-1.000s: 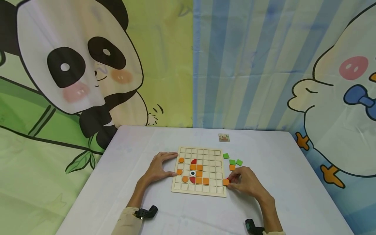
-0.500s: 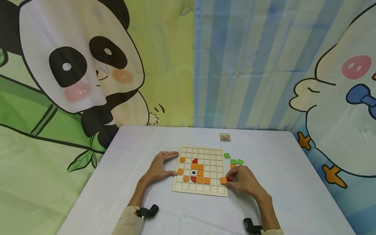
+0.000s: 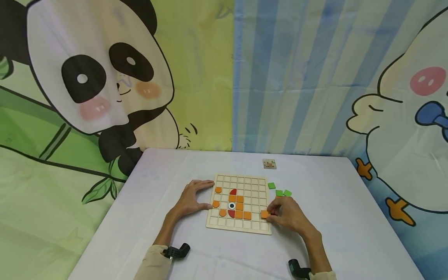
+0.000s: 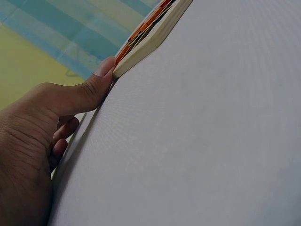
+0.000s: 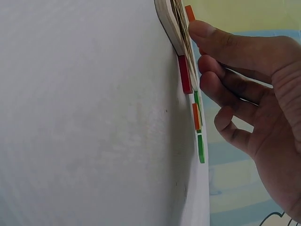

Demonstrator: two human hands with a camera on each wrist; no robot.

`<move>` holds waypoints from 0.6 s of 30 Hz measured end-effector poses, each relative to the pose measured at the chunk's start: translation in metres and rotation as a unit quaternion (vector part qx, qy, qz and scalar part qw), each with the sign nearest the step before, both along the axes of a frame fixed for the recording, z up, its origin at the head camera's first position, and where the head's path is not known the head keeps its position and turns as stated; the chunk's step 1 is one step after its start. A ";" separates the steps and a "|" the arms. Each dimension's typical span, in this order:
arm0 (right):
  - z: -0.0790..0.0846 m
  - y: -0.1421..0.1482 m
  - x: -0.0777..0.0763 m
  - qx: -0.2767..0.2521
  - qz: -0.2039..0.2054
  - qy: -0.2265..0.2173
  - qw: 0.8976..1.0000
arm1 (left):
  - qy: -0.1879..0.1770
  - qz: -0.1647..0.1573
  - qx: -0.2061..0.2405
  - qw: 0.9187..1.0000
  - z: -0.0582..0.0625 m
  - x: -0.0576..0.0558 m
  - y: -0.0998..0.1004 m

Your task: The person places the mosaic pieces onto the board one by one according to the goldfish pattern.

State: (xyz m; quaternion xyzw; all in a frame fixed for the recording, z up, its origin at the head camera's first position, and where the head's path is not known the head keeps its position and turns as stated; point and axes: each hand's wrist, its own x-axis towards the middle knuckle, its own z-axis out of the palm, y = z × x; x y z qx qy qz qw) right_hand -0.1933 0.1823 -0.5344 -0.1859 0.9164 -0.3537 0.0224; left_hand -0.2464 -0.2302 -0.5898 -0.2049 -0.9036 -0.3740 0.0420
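Note:
Between thumb and fingertips, my right hand pinches an orange square tile over the right edge of the gridded wooden board. That tile shows as a thin slab past the thumb in the right wrist view. My left hand rests at the board's left edge, thumb and fingers spread along it. In the left wrist view the thumb touches the board's rim. On the board lie orange squares, orange discs, red quarter-round tiles and a black-and-white eye tile.
Several loose tiles lie right of the board, among them a green square, a red piece by the board's edge and an orange one. A small patterned card lies farther back on the white table.
My right hand has carried the orange square slightly left, from beside the board's right edge to over its right column. The left hand stays at the board's edge.

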 end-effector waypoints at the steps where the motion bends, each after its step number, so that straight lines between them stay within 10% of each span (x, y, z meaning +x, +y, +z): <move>1: 0.000 0.000 0.000 0.001 0.000 -0.001 1.000 | 0.000 -0.001 0.000 1.000 0.000 0.000 0.000; 18: 0.000 -0.008 -0.010 -0.017 0.019 -0.006 1.000 | 0.016 -0.001 -0.008 1.000 -0.002 -0.001 0.000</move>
